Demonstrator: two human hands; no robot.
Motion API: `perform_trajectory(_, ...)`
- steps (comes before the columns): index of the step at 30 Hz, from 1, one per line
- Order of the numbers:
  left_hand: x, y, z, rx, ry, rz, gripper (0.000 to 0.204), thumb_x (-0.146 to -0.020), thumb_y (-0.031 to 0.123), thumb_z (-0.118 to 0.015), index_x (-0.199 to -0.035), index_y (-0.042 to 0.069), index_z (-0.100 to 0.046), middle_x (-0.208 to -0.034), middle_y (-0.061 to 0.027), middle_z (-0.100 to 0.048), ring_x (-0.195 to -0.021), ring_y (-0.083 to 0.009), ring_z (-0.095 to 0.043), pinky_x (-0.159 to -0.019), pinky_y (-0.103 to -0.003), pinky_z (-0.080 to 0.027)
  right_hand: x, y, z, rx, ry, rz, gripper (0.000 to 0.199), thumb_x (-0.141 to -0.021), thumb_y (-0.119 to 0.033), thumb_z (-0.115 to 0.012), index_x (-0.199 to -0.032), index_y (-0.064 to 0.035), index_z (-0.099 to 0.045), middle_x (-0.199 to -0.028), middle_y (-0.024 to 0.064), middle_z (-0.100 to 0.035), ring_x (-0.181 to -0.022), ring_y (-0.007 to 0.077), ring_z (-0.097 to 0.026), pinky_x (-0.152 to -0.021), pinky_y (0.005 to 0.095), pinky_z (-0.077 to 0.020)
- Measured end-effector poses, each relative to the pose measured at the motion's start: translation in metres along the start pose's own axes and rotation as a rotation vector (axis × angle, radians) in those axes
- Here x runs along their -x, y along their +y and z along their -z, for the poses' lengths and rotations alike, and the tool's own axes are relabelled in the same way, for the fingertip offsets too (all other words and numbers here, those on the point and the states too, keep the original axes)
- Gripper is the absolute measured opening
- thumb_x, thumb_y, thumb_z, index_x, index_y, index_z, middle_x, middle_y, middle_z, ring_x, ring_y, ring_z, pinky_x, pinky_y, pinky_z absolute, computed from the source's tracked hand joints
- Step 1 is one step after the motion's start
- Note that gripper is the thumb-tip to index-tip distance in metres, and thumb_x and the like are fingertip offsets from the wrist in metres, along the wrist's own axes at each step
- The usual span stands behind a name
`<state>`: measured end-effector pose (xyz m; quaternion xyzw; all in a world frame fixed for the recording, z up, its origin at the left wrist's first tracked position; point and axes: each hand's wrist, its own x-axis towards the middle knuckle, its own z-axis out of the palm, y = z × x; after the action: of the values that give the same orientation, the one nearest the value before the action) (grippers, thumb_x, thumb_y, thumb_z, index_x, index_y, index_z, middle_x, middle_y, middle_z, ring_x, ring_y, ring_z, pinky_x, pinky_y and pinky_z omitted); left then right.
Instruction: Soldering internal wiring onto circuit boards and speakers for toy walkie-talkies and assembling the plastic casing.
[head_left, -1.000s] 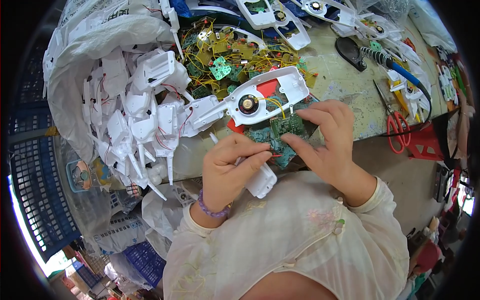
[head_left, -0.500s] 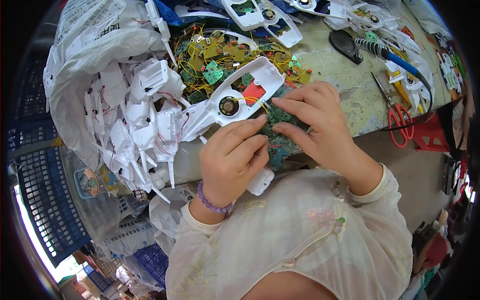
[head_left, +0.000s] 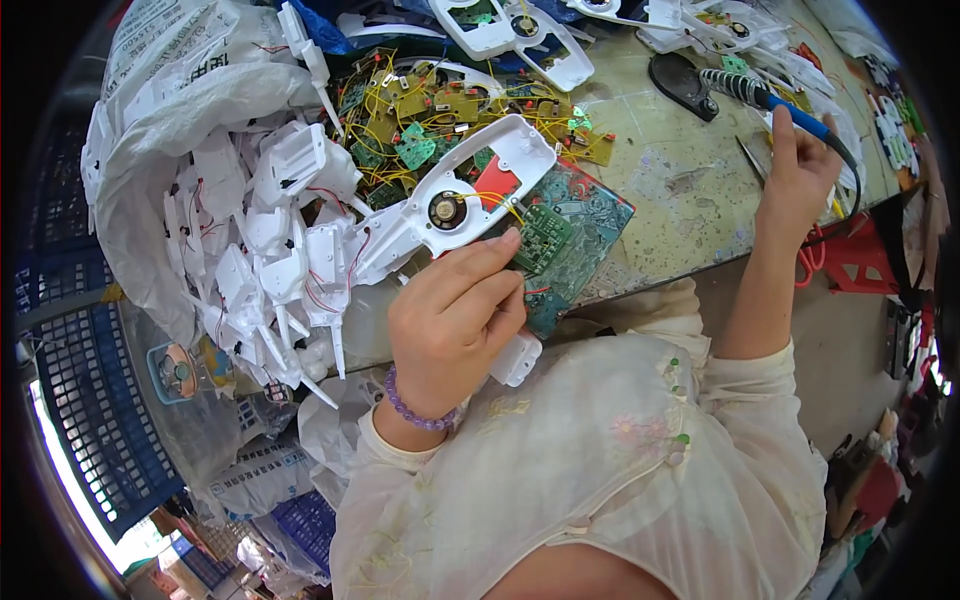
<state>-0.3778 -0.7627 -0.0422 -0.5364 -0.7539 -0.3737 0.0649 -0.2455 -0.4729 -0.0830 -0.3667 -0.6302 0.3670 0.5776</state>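
My left hand (head_left: 455,320), a purple bead bracelet at its wrist, pinches the near left edge of a small green circuit board (head_left: 545,238). Thin yellow wires run from the board to a round speaker (head_left: 447,210) in a white plastic housing (head_left: 528,143) with an open frame. Under the board lies a dark teal, red-edged flat piece (head_left: 592,235). Below my left hand a white plastic end (head_left: 518,360) shows. At the right, my right hand (head_left: 800,175) has its fingers on both sides of the blue handle of a soldering iron (head_left: 745,88), whose coiled metal guard points left.
A white sack (head_left: 215,85) spills several white housings (head_left: 290,235) at the left. Behind the work lies a heap of small boards with yellow wires (head_left: 430,105). A black iron rest (head_left: 682,85) and red-handled scissors (head_left: 808,262) are at the right, near the table edge.
My right hand has left the circuit board and moved right to the soldering iron's handle. My left hand stays at the board, whose green face is now uncovered.
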Motion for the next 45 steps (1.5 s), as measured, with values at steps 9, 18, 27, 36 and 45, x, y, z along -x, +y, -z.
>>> perform_trajectory(9,0.000,0.001,-0.001,0.022,-0.001,0.002,0.015,-0.063,0.000,-0.070,-0.076,0.002,-0.064,-0.096,-0.0075,-0.068,-0.084,-0.0222,-0.066,-0.070,-0.031,-0.053,-0.029,-0.027,0.041,0.188,0.162,0.159,0.026,-0.085,-0.025,-0.067,-0.090,0.0004,-0.069,-0.074,0.0052,-0.065,-0.066,0.0065,-0.055,-0.061,0.0213,-0.0434)
perform_trajectory(18,0.001,-0.002,-0.002,0.021,0.004,0.020,0.015,-0.063,0.000,-0.070,-0.076,0.002,-0.064,-0.096,-0.0068,-0.068,-0.084,-0.0221,-0.066,-0.070,-0.031,-0.053,0.067,-0.077,0.096,-0.311,-0.490,0.671,0.024,-0.092,-0.027,-0.047,-0.092,-0.0027,-0.045,-0.061,0.0053,-0.045,-0.043,0.0136,-0.040,-0.039,0.0274,-0.0335)
perform_trajectory(27,0.002,0.000,-0.003,-0.012,0.009,0.020,0.015,-0.063,0.000,-0.070,-0.076,0.002,-0.063,-0.095,-0.0071,-0.068,-0.085,-0.0222,-0.066,-0.070,-0.031,-0.053,0.092,-0.079,0.065,-0.480,-0.821,0.743,0.021,-0.086,-0.022,-0.055,-0.087,-0.0016,-0.053,-0.059,0.0050,-0.052,-0.042,0.0134,-0.044,-0.035,0.0261,-0.0283)
perform_trajectory(36,0.003,0.000,-0.003,-0.004,0.005,0.017,0.015,-0.063,0.000,-0.070,-0.076,0.002,-0.063,-0.096,-0.0068,-0.068,-0.085,-0.0216,-0.065,-0.070,-0.031,-0.053,0.097,-0.075,0.058,-0.463,-0.820,0.751,0.017,-0.082,-0.018,-0.057,-0.087,-0.0021,-0.053,-0.058,0.0046,-0.051,-0.042,0.0137,-0.043,-0.036,0.0264,-0.0300)
perform_trajectory(45,0.004,0.000,-0.004,-0.007,0.007,0.017,0.016,-0.063,0.000,-0.071,-0.076,0.002,-0.063,-0.097,-0.0063,-0.068,-0.085,-0.0215,-0.065,-0.070,-0.031,-0.052,0.097,-0.075,0.056,-0.465,-0.832,0.738,0.016,-0.080,-0.017,-0.057,-0.087,-0.0028,-0.053,-0.058,0.0046,-0.051,-0.042,0.0138,-0.044,-0.036,0.0265,-0.0303)
